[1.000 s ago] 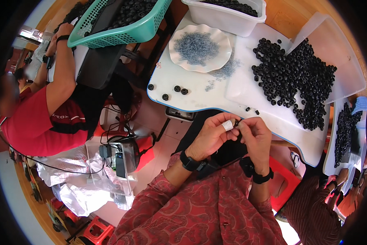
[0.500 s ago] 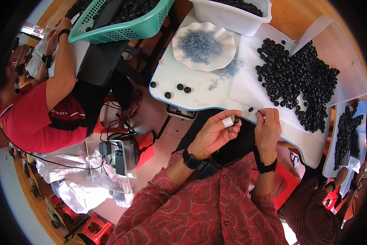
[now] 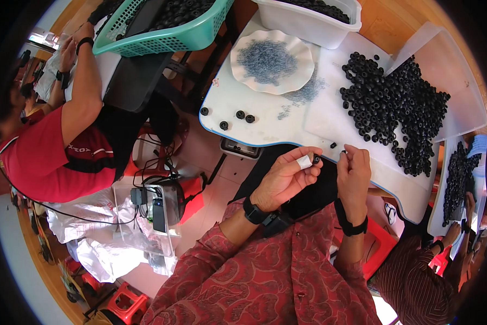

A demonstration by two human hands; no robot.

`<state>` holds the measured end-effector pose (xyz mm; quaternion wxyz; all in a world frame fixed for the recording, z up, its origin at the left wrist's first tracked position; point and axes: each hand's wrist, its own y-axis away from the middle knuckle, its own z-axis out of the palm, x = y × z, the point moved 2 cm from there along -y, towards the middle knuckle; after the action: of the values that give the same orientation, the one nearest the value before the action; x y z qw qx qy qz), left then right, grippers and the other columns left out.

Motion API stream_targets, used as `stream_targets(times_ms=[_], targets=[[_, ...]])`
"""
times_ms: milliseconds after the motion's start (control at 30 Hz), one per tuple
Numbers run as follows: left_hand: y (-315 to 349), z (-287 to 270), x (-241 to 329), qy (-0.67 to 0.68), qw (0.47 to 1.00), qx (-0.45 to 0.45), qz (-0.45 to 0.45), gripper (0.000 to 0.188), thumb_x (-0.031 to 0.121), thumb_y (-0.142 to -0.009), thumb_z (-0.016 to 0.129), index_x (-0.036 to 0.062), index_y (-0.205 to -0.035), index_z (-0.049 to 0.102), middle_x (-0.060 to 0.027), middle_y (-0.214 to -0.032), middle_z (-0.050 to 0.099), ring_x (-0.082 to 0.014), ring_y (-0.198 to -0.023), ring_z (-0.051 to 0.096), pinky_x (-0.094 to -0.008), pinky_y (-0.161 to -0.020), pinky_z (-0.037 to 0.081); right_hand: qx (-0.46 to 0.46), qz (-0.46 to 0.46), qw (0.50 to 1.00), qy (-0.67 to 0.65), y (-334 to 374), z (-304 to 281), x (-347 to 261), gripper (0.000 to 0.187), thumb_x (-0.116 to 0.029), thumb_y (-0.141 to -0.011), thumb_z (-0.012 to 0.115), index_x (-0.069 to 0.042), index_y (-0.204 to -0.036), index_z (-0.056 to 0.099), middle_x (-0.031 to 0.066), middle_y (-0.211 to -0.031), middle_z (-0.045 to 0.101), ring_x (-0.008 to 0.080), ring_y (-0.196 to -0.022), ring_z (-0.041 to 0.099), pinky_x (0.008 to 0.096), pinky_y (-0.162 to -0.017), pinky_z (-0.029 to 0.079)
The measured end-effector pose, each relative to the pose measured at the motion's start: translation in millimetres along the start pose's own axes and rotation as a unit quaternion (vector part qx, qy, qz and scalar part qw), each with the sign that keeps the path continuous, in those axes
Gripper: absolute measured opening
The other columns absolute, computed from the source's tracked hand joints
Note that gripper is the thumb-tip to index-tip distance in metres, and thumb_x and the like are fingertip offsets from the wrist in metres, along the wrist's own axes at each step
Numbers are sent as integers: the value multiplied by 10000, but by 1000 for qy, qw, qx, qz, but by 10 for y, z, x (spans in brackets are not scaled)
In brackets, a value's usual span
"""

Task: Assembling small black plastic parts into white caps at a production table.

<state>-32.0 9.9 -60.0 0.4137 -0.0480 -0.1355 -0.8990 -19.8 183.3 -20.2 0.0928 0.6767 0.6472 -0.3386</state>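
Observation:
My left hand (image 3: pixel 288 177) is turned partly palm up at the table's front edge, its thumb wrapped in white tape (image 3: pixel 304 162). Between thumb and fingertips it pinches a small black round part with a hole (image 3: pixel 316 160). My right hand (image 3: pixel 354 179) is just to the right, fingers curled in a pinch. A tiny dark piece (image 3: pixel 343 152) shows at its fingertips, too small to name. Another small black piece (image 3: pixel 333 145) lies on the table between the hands. Beyond the right hand spreads a heap of black ring-like parts (image 3: pixel 406 103).
A wavy-edged white plate (image 3: pixel 305 65) holds tiny translucent pieces, some spilled beside it. Several black parts (image 3: pixel 250 118) lie at the table's left. A white tub (image 3: pixel 324 33) and green basket (image 3: pixel 194 39) stand at the back. A person in red (image 3: pixel 64 157) works at left.
Both hands stay nearly in place. My right hand has tilted slightly, and a dark tip now shows at its fingertips. The left still pinches the black part.

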Motion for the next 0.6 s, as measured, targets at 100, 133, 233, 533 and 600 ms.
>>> stream_targets(times_ms=[100,133,233,533,600], targets=[[5,12,-3,-11,1000,5,21,277,72,-963,565,-19,-1225,576,-113,-1015,632,-132,-836,596,-244,-730,510,-52,130,969,-205,62,-139,-239,129,39,-900,580,28,-1028,596,99,-955,532,146,-665,553,270,-597,471],[5,20,-5,-18,999,6,29,278,71,-962,566,-18,-1226,577,-113,-1017,632,-132,-838,597,-244,-730,511,-52,116,966,-226,95,-157,-314,128,36,-905,578,23,-1032,596,94,-957,532,136,-679,554,265,-600,471],[11,47,0,-35,999,14,36,286,68,-954,580,-13,-1229,581,-92,-1020,634,-132,-845,601,-245,-732,513,-54,68,961,-261,159,-171,-495,130,28,-917,573,7,-1044,597,85,-967,533,119,-716,558,255,-608,472],[23,80,-26,-50,997,20,59,290,58,-954,583,1,-1238,583,-42,-983,625,-110,-818,618,-221,-743,542,-77,7,980,-185,207,-170,-647,209,11,-916,595,-13,-1123,608,148,-1008,564,270,-879,615,336,-730,515],[30,79,-26,-51,997,15,60,299,61,-954,584,4,-1247,583,-42,-977,628,-109,-806,619,-220,-740,544,-74,5,981,-179,210,-166,-654,217,18,-912,596,-12,-1126,609,145,-1003,566,266,-874,615,336,-729,516]])
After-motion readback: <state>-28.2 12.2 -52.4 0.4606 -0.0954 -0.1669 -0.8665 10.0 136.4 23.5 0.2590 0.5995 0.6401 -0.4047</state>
